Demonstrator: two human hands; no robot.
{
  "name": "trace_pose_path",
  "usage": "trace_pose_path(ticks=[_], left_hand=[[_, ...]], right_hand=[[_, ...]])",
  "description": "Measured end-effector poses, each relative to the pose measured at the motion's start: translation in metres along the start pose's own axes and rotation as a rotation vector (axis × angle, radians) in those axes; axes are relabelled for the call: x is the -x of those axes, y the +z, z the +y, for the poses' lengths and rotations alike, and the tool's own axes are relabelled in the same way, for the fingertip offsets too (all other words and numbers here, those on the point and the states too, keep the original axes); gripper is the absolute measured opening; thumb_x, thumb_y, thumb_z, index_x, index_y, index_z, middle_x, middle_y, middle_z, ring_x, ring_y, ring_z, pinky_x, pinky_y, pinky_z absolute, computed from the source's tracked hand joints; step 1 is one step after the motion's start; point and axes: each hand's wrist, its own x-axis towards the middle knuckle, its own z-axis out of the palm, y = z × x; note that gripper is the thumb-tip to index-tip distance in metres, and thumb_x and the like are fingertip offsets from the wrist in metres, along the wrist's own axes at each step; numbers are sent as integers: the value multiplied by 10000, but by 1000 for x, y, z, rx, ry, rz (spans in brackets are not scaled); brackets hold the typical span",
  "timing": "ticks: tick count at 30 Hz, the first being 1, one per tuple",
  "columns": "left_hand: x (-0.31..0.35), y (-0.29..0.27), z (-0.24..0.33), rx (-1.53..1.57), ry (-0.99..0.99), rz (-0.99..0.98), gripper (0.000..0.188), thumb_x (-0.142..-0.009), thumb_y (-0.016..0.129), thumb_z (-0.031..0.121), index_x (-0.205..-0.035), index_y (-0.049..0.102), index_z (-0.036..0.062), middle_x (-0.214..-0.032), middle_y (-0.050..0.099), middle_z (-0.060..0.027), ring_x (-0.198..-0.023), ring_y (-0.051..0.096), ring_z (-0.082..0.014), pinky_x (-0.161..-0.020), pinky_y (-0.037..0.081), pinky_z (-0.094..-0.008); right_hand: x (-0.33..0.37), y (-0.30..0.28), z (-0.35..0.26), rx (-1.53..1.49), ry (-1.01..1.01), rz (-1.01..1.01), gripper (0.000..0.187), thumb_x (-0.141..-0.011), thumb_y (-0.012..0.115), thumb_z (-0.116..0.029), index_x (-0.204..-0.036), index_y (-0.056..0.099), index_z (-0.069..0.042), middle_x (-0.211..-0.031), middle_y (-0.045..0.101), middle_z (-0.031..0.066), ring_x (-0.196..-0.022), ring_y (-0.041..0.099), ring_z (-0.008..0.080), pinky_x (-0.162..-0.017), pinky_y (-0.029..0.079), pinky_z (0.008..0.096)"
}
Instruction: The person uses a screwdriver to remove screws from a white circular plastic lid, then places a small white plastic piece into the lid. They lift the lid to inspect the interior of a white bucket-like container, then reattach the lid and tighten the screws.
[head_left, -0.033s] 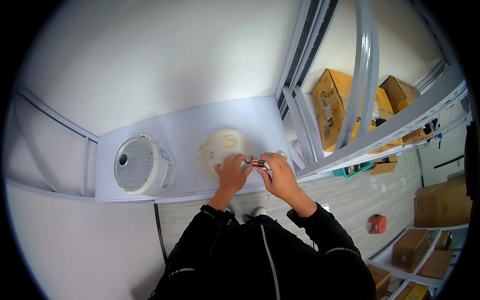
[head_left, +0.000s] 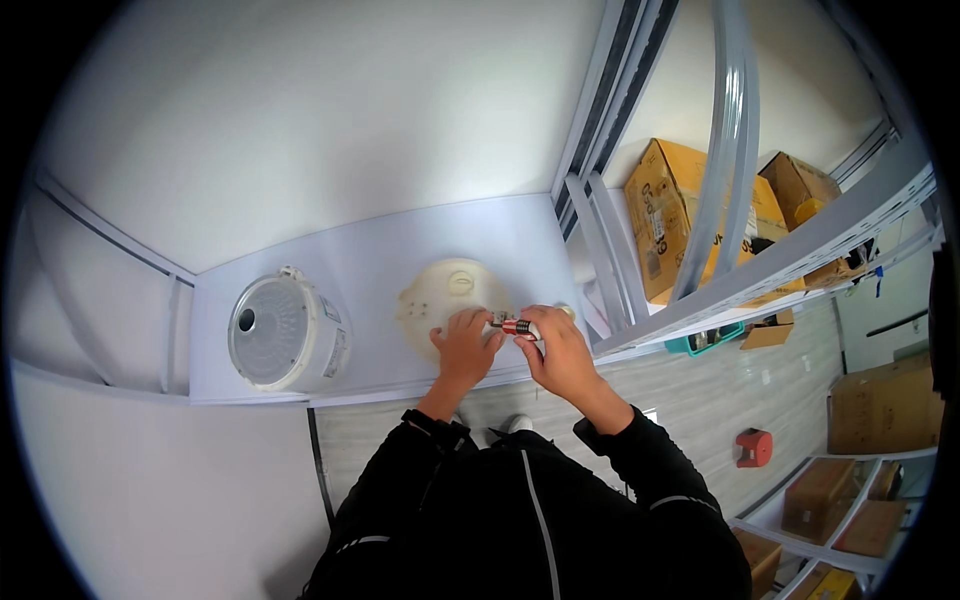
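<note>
A round cream plastic lid with an oval raised part lies on the bench in front of me. My left hand rests on its near part with the fingers spread. My right hand is closed round a red, black and white screwdriver, held nearly level over the lid's right side. Its tip points left toward a small metal-coloured part next to my left fingers; whether they touch cannot be made out. To the left stands a white rice-cooker-like body, tilted, with a grey round end and a dark hole.
The pale bench meets a white wall behind. Grey metal shelf posts rise at its right end. Beyond stand yellow cardboard boxes, a teal basket and a red stool. More boxes fill shelves at the lower right.
</note>
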Motion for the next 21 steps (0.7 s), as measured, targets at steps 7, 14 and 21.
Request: trace_pose_path(ticks=[7,14,21], left_hand=[[-8,-7,2,-35,32,-35,436,-870,827,273,-1270,657,236,-1353,631,56,-1368,523,-202,-1100,285,-681],[-12,-16,1,-1,47,-80,398,-871,828,261,-1235,672,218,-1349,625,43,-1366,523,-212,-1107,282,-688],[-15,-21,-2,29,53,-170,403,-916,808,255,-1290,668,198,-1420,616,19,-1501,474,-248,-1175,227,-724]], right_hand=[[-9,1,-8,47,-13,55,402,-920,814,-86,-1268,623,-22,-1206,708,187,-1079,672,425,-922,549,479],[-17,3,-14,68,24,35,351,-927,820,-144,-1206,633,-43,-1162,714,172,-1031,677,409,-875,549,473],[-33,-7,-18,46,-34,-109,365,-884,750,-51,-1227,625,-49,-1208,676,178,-1083,649,414,-921,545,480]])
